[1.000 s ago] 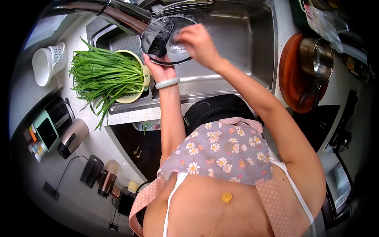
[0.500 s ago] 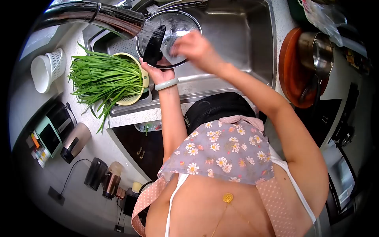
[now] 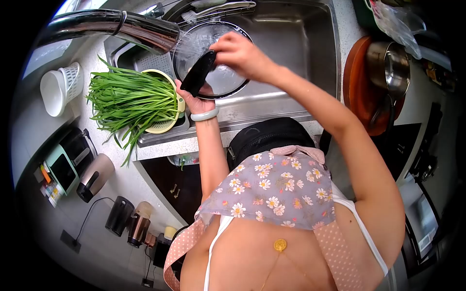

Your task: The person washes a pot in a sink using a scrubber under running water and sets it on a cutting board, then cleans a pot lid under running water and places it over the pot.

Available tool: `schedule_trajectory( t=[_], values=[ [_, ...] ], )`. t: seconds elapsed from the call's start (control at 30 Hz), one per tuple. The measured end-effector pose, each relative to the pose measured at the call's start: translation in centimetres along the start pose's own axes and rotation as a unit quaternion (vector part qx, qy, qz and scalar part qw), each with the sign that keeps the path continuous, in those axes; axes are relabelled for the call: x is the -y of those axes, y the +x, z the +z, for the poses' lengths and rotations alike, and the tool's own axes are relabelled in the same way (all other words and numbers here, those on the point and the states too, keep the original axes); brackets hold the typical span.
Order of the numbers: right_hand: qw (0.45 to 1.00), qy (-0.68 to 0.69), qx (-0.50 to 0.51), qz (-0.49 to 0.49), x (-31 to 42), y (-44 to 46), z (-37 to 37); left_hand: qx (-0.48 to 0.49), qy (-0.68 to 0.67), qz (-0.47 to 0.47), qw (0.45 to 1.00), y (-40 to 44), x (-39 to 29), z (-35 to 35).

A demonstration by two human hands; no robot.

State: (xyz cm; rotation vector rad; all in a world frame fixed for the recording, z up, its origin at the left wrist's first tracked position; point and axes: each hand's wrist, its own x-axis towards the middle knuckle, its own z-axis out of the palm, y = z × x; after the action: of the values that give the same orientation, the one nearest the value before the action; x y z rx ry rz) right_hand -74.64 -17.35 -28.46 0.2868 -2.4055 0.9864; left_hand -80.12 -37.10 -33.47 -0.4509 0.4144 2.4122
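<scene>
Under the running faucet (image 3: 150, 34), a round glass pot lid (image 3: 232, 83) with a dark rim is held over the sink (image 3: 296, 53). My left hand (image 3: 195, 101) grips the lid at its lower left edge, near the black handle (image 3: 198, 73); part of its fingers is behind the lid. At the upper end of that handle, the fingers of my right hand (image 3: 240, 54) are closed on it. Water sprays onto the glass. Just left of my left hand, long green leaves like chives (image 3: 128, 99) lie in a pale yellow colander (image 3: 167, 127).
Right of the sink, a steel saucepan (image 3: 395, 68) rests on a round wooden board (image 3: 357, 87). White plastic baskets (image 3: 52, 92) stand on the left counter. An electric kettle (image 3: 97, 174) is lower left. A brush (image 3: 221, 9) lies behind the lid.
My right hand has gone from a blurred position over the glass to the handle's upper end. The lid has shifted slightly right and down, its handle tilted more toward my right hand.
</scene>
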Motion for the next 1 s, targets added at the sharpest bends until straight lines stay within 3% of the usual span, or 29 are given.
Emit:
schedule_trajectory(
  t=[0.1,0.23,0.3,0.37,0.47,0.5,0.57,0.7,0.73,0.77,0.8,0.9,1.0],
  values=[
    [0.989,-0.056,-0.081,0.113,-4.5,0.6,-1.1,0.005,0.005,0.026,1.000,0.2,-0.4,-1.0],
    [0.993,0.075,0.081,-0.030,-0.9,3.1,-0.9,-0.022,0.075,-0.034,0.996,0.2,-0.5,0.3],
    [0.996,0.068,0.047,0.017,-4.3,2.9,-1.2,0.029,0.116,0.011,0.993,-0.2,-0.5,0.4],
    [0.996,0.032,0.050,0.064,-4.5,3.5,-1.4,0.158,0.013,-0.057,0.986,0.1,-0.3,0.9],
    [0.990,0.098,0.096,0.002,-2.2,3.5,-0.1,-0.004,0.067,-0.052,0.996,0.3,-0.7,0.2],
    [0.990,0.103,0.097,-0.007,-2.7,3.3,0.0,-0.002,0.081,-0.043,0.996,-0.1,-0.8,-0.2],
    [0.995,0.008,0.046,0.090,-4.2,3.0,-0.8,0.006,0.110,-0.022,0.994,-1.0,-0.5,0.8],
    [0.986,0.083,0.137,-0.036,-2.2,3.2,0.3,0.033,0.014,-0.043,0.998,-0.1,-0.5,-0.7],
    [0.992,0.062,0.112,0.006,-3.3,2.8,0.3,0.065,-0.018,-0.082,0.994,-0.2,-0.8,-0.9],
    [0.995,0.038,0.085,0.042,-5.1,2.8,0.1,0.002,0.102,0.003,0.995,-0.9,-0.5,-0.6],
    [0.986,-0.029,0.098,0.128,-6.9,2.7,-0.4,0.031,0.065,-0.022,0.997,-0.8,-0.9,-0.5],
    [0.967,-0.185,0.030,0.170,-10.3,3.8,-1.1,0.050,0.048,-0.033,0.997,-0.3,-2.5,-1.6],
    [0.968,-0.098,0.053,0.227,-10.7,7.9,-0.5,0.013,0.102,-0.008,0.995,-0.2,-2.9,-0.6]
  ],
)
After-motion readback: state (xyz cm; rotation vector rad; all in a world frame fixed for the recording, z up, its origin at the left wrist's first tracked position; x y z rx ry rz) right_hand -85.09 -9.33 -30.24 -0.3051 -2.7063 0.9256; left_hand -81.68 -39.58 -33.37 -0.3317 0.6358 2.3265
